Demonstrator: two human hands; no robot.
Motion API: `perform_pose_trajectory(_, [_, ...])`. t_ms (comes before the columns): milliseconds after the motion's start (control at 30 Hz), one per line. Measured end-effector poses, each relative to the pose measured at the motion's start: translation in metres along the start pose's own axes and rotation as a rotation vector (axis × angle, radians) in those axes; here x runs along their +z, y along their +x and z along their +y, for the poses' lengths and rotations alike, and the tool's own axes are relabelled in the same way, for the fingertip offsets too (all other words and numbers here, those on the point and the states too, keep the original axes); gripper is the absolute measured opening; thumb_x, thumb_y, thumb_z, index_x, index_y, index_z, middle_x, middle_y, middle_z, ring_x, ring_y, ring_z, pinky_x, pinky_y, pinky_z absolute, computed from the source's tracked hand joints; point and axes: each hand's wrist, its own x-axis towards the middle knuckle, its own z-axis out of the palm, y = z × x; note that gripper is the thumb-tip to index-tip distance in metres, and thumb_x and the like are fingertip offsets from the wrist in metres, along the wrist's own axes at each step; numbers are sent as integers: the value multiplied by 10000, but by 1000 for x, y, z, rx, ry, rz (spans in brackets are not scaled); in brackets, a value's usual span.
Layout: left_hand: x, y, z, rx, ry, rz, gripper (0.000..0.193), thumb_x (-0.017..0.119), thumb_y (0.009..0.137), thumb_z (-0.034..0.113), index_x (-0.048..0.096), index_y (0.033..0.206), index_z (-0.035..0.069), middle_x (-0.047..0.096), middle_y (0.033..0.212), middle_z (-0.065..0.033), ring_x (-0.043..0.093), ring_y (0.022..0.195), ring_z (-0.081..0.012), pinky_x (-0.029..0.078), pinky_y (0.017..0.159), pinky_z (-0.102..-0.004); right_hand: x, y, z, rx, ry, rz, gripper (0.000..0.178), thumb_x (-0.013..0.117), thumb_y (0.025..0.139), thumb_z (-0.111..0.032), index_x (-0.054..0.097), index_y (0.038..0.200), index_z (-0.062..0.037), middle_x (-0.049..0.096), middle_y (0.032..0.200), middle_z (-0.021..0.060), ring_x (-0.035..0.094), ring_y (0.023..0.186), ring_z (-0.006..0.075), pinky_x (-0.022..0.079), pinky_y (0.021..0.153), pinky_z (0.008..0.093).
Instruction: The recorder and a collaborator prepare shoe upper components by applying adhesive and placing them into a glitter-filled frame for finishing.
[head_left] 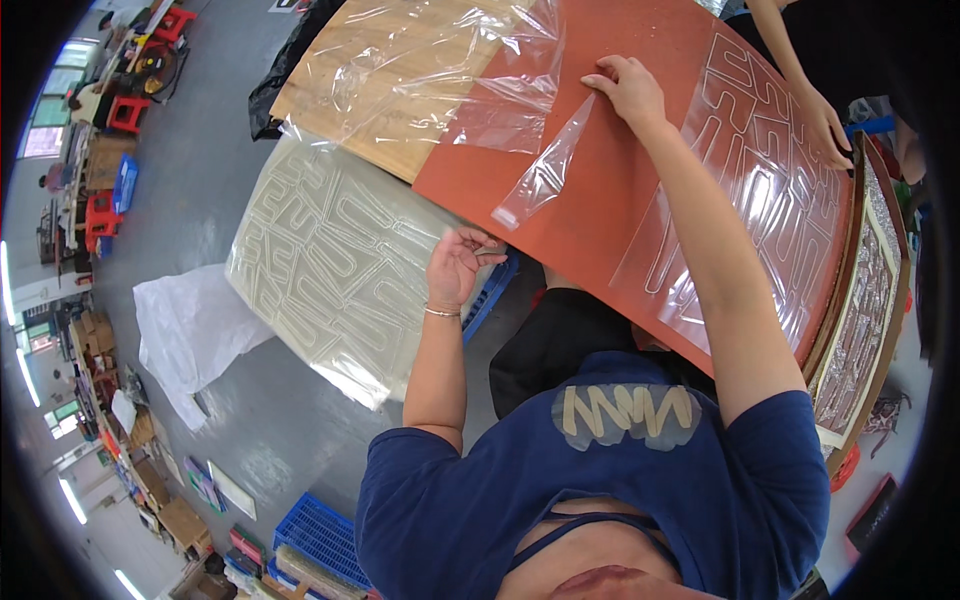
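Observation:
My right hand (632, 92) reaches over the red-brown board (600, 220) and pinches the upper end of a narrow strip of clear plastic film (548, 170). The strip's lower end hangs near the board's left edge. My left hand (464, 266) is raised beside that edge with its fingers curled together; a small dark thing seems to be between them, too small to name. Below it lies a stack of clear sheets (330, 250) with looped, moulded outlines. A similar clear sheet (750, 170) rests on the board's right side, partly behind my right forearm.
Loose clear film covers a wooden board (390, 80) at the far left. Another person's hand (828, 135) touches the table's far right. A framed panel (862, 310) stands along the right edge. A white plastic bag (190, 330) and a blue crate (320, 540) are on the grey floor.

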Motion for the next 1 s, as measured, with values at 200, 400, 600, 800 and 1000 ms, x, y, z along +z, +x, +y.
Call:
perform_pose_trajectory(200, [33,-7,15,208,650,402,365,628,891,365,556,947,11,613,953,-137,597,845,-241,499,768,-383,4,-3,-3,-17,-31,25,475,612,818,-538,636,1102,-158,607,1074,70,610,987,262,486,831,395])
perform_pose_trajectory(400, [103,20,39,896,1671,52,447,736,779,259,580,1115,8,577,989,-108,510,954,-276,388,882,-388,2,-11,-8,-50,-64,83,486,586,827,-552,634,1101,-154,605,1055,72,623,954,276,503,797,406])
perform_pose_trajectory(600, [93,18,31,639,1702,-44,369,739,757,171,642,1083,29,563,1014,-114,488,992,-282,388,897,-392,8,-12,-7,-97,-96,145,492,581,821,-559,635,1092,-151,611,1014,77,638,900,282,513,767,408])
perform_pose_trajectory(800, [88,18,45,779,1683,-184,198,729,743,70,682,934,49,574,1004,-100,511,976,-267,426,851,-374,9,-10,-5,-133,-114,177,494,569,824,-564,636,1077,-145,614,1015,79,650,866,288,521,732,421])
perform_pose_trajectory(1000, [79,20,60,841,1670,-396,136,704,752,51,647,873,26,599,963,-82,550,942,-273,451,828,-349,8,-11,-4,-105,-110,152,500,568,825,-567,616,1097,-151,608,1022,90,649,888,292,521,739,421])
